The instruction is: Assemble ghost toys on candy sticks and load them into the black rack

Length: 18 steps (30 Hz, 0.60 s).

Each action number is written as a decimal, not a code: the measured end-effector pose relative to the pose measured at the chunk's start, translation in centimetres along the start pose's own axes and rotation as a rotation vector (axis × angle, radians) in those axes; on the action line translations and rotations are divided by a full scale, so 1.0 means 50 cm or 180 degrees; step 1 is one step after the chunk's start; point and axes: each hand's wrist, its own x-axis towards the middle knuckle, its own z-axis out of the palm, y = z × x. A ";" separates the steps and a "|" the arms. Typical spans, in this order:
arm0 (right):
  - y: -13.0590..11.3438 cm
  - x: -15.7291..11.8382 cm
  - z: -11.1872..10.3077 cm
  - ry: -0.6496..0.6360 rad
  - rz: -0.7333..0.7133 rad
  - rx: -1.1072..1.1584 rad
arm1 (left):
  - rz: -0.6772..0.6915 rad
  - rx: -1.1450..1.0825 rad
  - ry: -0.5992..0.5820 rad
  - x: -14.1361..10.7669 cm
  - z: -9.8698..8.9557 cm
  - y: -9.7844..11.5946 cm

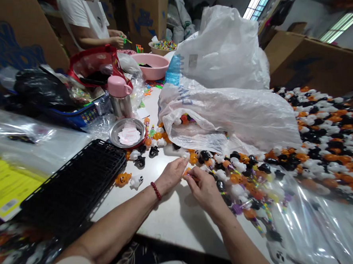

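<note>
My left hand [174, 173], with a dark red bead bracelet [156, 191] at the wrist, is closed in a pinch above the white table. What its fingertips hold is hidden. Close beside it my right hand [203, 188] pinches a small orange piece [187, 171], mostly covered by the fingers. Just beyond the fingertips lie an orange pumpkin figure [193, 158] and a black-hatted figure [205, 155], at the edge of a pile of Halloween figures. To the left of my hands are another orange figure [122, 179] and a white ghost figure [136, 181].
A stack of black plastic grids [74, 185] lies left, near a metal bowl [116, 134] of paper slips and a pink-lidded flask [120, 98]. A large plastic sack [240, 112] lies ahead. Clear bags [305, 219] cover the right side. Another person [87, 27] works behind.
</note>
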 end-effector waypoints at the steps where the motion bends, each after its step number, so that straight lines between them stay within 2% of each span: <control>1: 0.006 0.001 0.005 0.0039 0.0056 0.0089 | -0.0037 -0.0019 0.0006 0.000 0.001 -0.001; 6: 0.041 0.018 -0.006 -0.0434 0.0789 0.1720 | -0.0230 -0.0406 -0.0222 0.003 -0.004 0.008; 8: 0.050 0.022 -0.016 -0.0504 0.1019 0.2115 | -0.0308 -0.0431 -0.0245 0.003 -0.009 0.014; 11: 0.055 0.018 -0.027 -0.0371 0.1137 0.2160 | -0.0347 -0.0384 -0.0299 0.001 -0.014 0.022; 14: 0.054 0.009 -0.038 -0.0250 0.1070 0.1871 | -0.0259 -0.0524 -0.0434 -0.002 -0.013 0.025; 18: 0.055 0.001 -0.054 -0.0360 0.0943 0.1429 | -0.0168 -0.0624 -0.0486 -0.002 -0.009 0.025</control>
